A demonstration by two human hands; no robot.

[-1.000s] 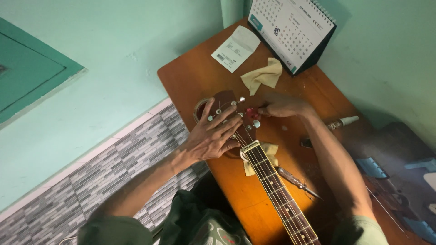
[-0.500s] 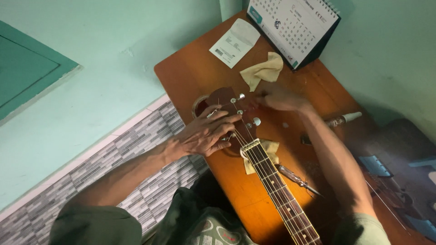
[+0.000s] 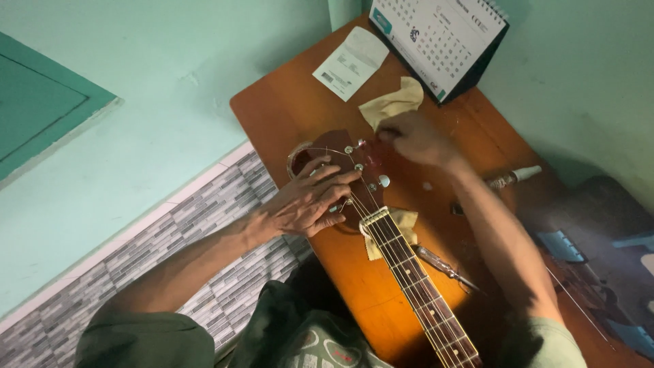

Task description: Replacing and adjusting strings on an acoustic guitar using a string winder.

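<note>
Orange-brown wooden table [image 3: 300, 116], dark brown guitar headstock [image 3: 344, 174] lying on it.
I see left hand [image 3: 310, 201] spread flat on headstock; right hand [image 3: 415, 140] pinched closed, contents unclear, beside beige cloth [image 3: 395, 102].

brown guitar headstock [image 3: 340, 167], orange-brown table [image 3: 286, 116], beige cloth [image 3: 395, 102]

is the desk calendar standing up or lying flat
Standing up. The desk calendar rests on its dark tent-shaped base at the far edge of the wooden table, its page sloped and facing the person.

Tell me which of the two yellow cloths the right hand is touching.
The yellow cloth beside the desk calendar; the right hand meets its lower edge. The other cloth lies under the guitar neck.
</note>
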